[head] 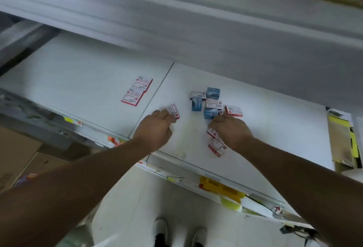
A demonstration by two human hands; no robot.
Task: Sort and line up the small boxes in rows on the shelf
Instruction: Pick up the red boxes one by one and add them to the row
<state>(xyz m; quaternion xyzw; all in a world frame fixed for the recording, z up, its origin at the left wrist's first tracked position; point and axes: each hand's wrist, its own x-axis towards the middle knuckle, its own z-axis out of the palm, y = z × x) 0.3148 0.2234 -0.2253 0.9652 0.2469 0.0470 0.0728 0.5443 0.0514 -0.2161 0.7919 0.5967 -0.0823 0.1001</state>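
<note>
On the white shelf (98,70), my left hand (155,128) pinches a small red-and-white box (175,110) held upright. My right hand (229,130) rests over a loose pile; its fingertips touch a small box (221,112), and whether it grips it is unclear. The pile holds several blue boxes (212,93) and white-and-red boxes (214,103). One red-and-white box (234,111) lies at the pile's right. Two more red-and-white boxes (217,147) lie under my right wrist. On the left shelf panel three red-and-white boxes (137,91) lie in a neat row.
A seam (157,93) splits the shelf into two panels. An upper shelf edge (176,26) hangs over the back. A flat yellow-and-brown carton (343,140) lies at the far right. Cardboard boxes (17,152) stand on the floor at left. Yellow packaging (220,187) sits below the shelf front.
</note>
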